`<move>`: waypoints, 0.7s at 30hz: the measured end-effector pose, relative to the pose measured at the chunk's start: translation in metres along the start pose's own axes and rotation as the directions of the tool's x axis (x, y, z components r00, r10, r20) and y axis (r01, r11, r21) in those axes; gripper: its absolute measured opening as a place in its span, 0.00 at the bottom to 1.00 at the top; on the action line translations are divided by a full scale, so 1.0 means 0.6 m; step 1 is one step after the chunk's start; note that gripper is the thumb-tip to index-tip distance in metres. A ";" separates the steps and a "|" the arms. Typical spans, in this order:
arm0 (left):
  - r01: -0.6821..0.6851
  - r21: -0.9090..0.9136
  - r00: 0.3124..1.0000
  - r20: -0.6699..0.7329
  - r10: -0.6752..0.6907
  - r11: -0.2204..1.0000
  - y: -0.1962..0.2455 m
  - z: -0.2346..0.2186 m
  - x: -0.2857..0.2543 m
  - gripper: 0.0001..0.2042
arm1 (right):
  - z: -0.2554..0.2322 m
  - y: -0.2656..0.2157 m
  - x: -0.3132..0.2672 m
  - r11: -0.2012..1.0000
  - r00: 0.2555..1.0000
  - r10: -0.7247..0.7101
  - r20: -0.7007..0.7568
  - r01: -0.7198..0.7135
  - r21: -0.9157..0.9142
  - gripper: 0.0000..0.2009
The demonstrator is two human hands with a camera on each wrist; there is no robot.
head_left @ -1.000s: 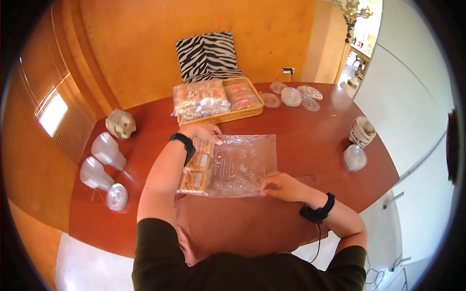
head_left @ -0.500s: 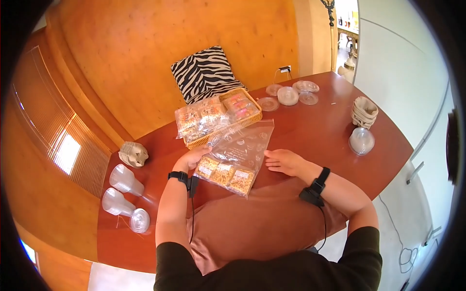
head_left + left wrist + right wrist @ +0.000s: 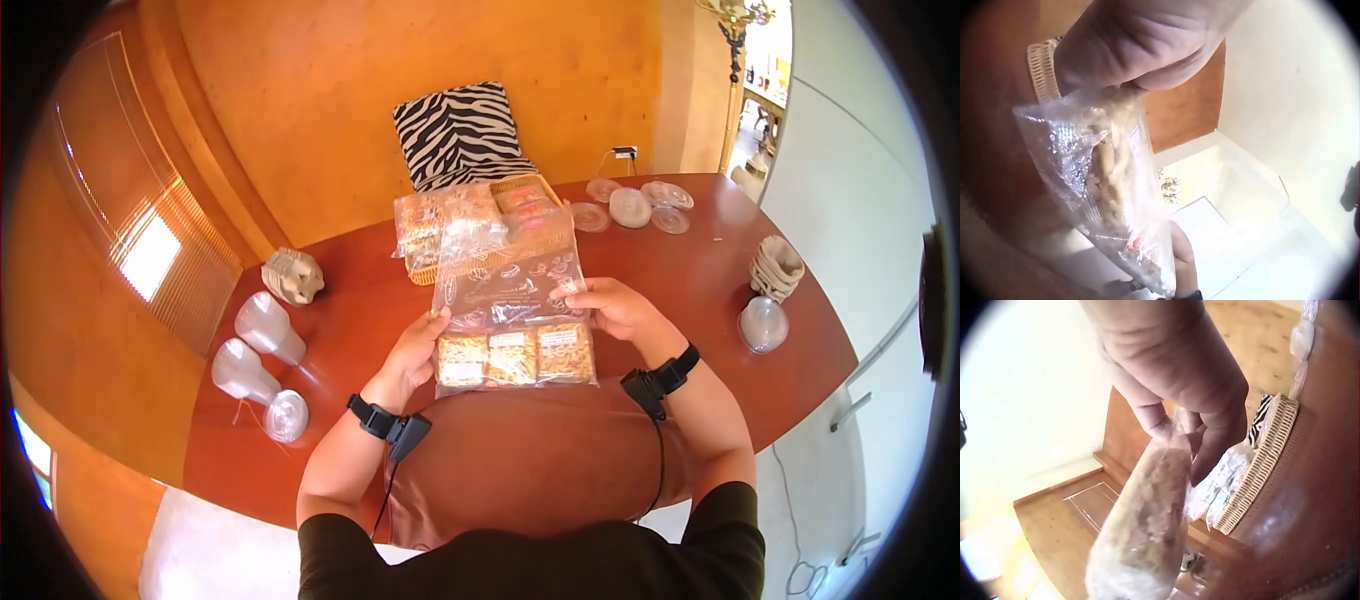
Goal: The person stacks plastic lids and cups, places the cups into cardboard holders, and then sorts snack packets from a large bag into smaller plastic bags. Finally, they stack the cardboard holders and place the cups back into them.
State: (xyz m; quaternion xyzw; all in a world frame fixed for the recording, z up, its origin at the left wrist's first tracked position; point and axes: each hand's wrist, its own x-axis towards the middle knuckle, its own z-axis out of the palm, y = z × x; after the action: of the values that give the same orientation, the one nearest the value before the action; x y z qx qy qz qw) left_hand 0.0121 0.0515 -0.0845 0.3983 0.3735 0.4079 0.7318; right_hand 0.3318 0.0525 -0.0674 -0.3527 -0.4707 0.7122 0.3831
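Note:
A clear printed plastic bag (image 3: 515,285) is held up over the near part of the table, tilted, with three golden, labelled snack blocks (image 3: 513,354) in a row along its bottom. At its left edge my left hand (image 3: 410,355) pinches the plastic between thumb and fingers. My right hand (image 3: 617,308) pinches the opposite edge, just above the blocks. The left wrist view shows the bag (image 3: 1107,169) hanging edge-on below the left hand (image 3: 1147,47). Seen from the right wrist, the right hand's (image 3: 1179,369) thumb and fingertips meet on the film above the filled end (image 3: 1147,519).
Behind the bag stands a wicker basket (image 3: 421,274) of wrapped snack packs (image 3: 450,212). Stacked clear cups (image 3: 268,325) lie at left beside a beige pulp stack (image 3: 292,277). Clear lids (image 3: 630,208) are at the back right, another pulp stack (image 3: 776,268) at the right edge.
The bag has turned from blocks at the left to blocks nearest me, and has been raised. Half a second ago the right hand was off it, fingers straight; now it pinches the right edge.

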 end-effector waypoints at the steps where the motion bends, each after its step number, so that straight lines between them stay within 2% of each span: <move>1: 0.033 -0.029 0.999 0.010 -0.033 0.999 -0.013 0.001 -0.008 0.16 | -0.002 -0.004 -0.004 0.999 1.000 0.024 -0.017 -0.025 -0.033 0.15; 4: 0.060 0.037 0.994 0.092 -0.063 0.998 -0.031 0.014 -0.030 0.18 | -0.032 0.020 0.006 0.985 0.993 0.115 -0.035 -0.119 -0.128 0.16; 5: 0.081 0.057 0.994 0.067 -0.085 0.995 -0.037 0.009 -0.028 0.20 | -0.038 0.028 0.007 0.982 0.991 0.134 -0.027 -0.136 -0.134 0.16; 8: 0.089 0.202 0.983 0.138 -0.118 0.975 -0.045 -0.025 -0.001 0.21 | -0.054 0.043 0.016 0.969 0.984 0.179 -0.012 -0.179 -0.174 0.17; 11: 0.148 0.357 0.968 0.138 -0.209 0.922 -0.028 -0.044 0.025 0.22 | -0.072 0.054 0.027 0.952 0.979 0.200 -0.026 -0.201 -0.230 0.16; 14: 0.174 0.417 0.973 0.064 -0.220 0.892 -0.010 -0.051 0.054 0.23 | -0.085 0.051 0.043 0.944 0.978 0.202 -0.051 -0.209 -0.254 0.15; 19: 0.114 0.324 0.993 -0.018 -0.115 0.939 -0.014 -0.075 0.115 0.19 | -0.086 0.038 0.073 0.950 0.978 0.167 -0.124 -0.193 -0.245 0.12; 21: 0.103 0.329 0.994 -0.077 -0.082 0.939 -0.012 -0.070 0.124 0.17 | -0.092 0.043 0.085 0.960 0.984 0.128 -0.126 -0.155 -0.235 0.14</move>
State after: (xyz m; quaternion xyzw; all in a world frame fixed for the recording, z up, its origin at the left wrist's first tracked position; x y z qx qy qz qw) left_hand 0.0068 0.1269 -0.1245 0.4851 0.4779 0.3162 0.6605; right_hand 0.3507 0.1123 -0.1156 -0.4685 -0.5063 0.6541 0.3104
